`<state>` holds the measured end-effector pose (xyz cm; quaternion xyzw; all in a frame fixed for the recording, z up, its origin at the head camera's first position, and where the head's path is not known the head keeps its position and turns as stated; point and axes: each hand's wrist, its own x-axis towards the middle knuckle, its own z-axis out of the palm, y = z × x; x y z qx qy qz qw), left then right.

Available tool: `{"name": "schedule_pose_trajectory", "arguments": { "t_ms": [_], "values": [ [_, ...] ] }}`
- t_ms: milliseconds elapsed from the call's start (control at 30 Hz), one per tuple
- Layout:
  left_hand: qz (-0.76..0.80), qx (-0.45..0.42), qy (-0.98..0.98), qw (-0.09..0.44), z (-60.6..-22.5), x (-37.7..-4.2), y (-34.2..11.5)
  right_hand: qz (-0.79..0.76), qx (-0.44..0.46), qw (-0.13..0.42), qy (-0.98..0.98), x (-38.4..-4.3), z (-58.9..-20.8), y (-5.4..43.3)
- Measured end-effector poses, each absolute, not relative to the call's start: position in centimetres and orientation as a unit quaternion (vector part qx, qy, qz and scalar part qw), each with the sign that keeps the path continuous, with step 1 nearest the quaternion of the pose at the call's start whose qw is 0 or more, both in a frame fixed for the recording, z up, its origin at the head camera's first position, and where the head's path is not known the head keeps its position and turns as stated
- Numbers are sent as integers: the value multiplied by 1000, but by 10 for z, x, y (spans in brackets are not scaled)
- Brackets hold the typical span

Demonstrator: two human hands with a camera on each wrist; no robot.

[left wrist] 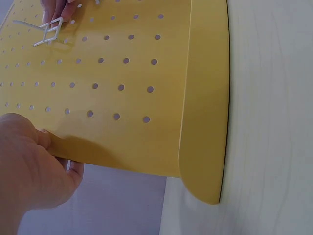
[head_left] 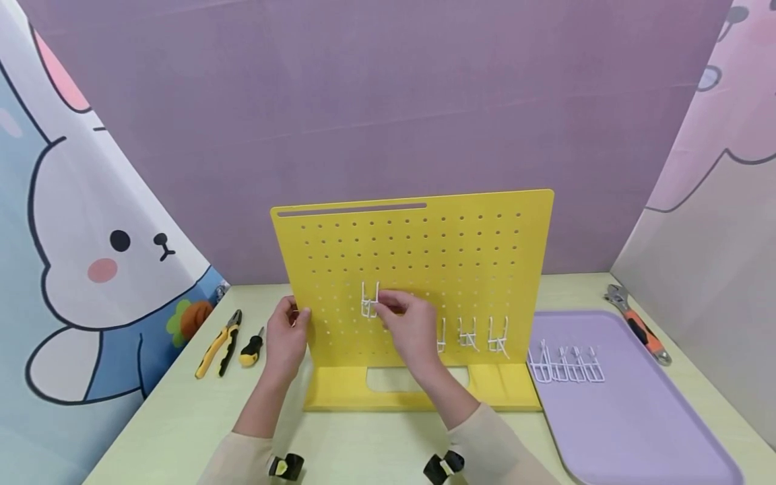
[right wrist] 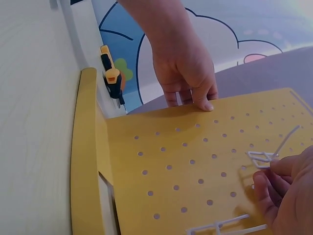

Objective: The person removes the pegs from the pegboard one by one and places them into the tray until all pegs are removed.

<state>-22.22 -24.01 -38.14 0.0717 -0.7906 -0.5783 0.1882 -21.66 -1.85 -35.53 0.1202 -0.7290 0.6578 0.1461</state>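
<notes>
A yellow pegboard (head_left: 412, 249) stands upright on its base. My left hand (head_left: 286, 337) grips its left edge, thumb on the front face and the other fingers behind; the left wrist view shows this hand (left wrist: 34, 166) close up. A white wire hook (head_left: 369, 300) is pinched between the thumb and fingers of my right hand (head_left: 412, 330), against the middle-left of the board. In the right wrist view this hook (right wrist: 261, 157) tilts out from the holes; whether its ends sit in them I cannot tell. More white hooks (head_left: 498, 337) hang lower right, one partly hidden by my right hand.
To the right, a purple tray (head_left: 636, 431) holds several white wire hooks (head_left: 566, 367). An adjustable wrench (head_left: 639, 325) with an orange and black handle lies beyond the tray. Yellow-black pliers (head_left: 219, 343) and a short screwdriver (head_left: 251, 349) lie left of the board.
</notes>
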Motion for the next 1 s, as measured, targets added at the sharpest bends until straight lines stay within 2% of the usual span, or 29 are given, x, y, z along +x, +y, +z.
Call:
{"name": "schedule_pose_trajectory", "arguments": {
  "t_ms": [333, 733, 1000],
  "values": [
    [-578, 73, -791, 185, -380, -222, -239, 678, 100, 114, -720, -221, -356, -17],
    [-576, 71, -792, 188, -381, -222, -240, 670, 91, 116, -727, -224, -357, -16],
    [-579, 72, -790, 189, -381, -222, -240, 679, 118, 115, -716, -219, -356, -18]
  ]
}}
